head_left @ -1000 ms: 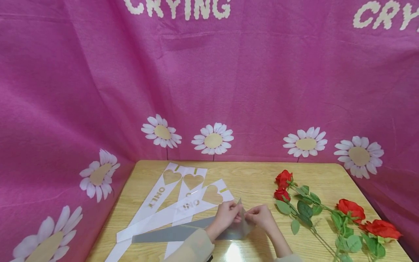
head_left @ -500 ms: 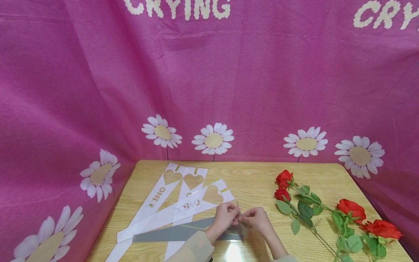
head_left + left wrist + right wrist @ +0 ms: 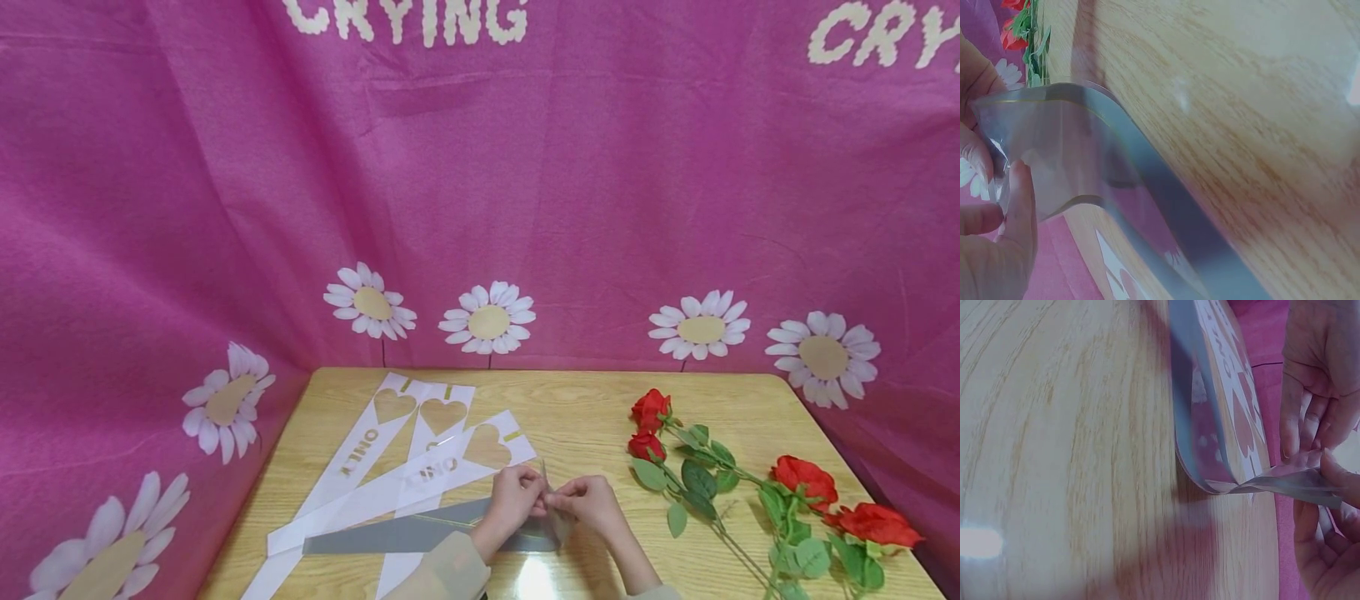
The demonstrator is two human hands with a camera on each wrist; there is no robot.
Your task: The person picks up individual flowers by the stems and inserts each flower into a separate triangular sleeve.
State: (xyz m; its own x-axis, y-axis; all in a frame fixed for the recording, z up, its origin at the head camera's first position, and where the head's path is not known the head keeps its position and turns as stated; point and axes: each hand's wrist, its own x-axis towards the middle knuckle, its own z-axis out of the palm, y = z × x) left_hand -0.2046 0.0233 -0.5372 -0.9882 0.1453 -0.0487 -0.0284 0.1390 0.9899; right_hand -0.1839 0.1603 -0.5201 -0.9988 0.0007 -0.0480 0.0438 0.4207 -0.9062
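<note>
Both hands meet at the raised end of a clear plastic flower sleeve with grey borders and a thin gold line [image 3: 390,535]. My left hand [image 3: 516,496] pinches the sleeve's end between thumb and fingers. Close against it, my right hand [image 3: 591,500] pinches the same edge from the other side. The left wrist view shows the see-through sleeve [image 3: 1060,144] bowed up from the table. In the right wrist view the film [image 3: 1291,481] is gathered and creased between the fingertips of the two hands.
White sleeves with gold hearts and lettering [image 3: 375,483] lie overlapping on the left of the wooden table [image 3: 570,400]. On the right lie red roses [image 3: 804,482] with green leafy stems. A pink cloth with daisies [image 3: 592,208] hangs behind and beside the table.
My right hand has moved left toward my left hand, and the raised sleeve end between them has narrowed. In the last half second the hands have barely moved.
</note>
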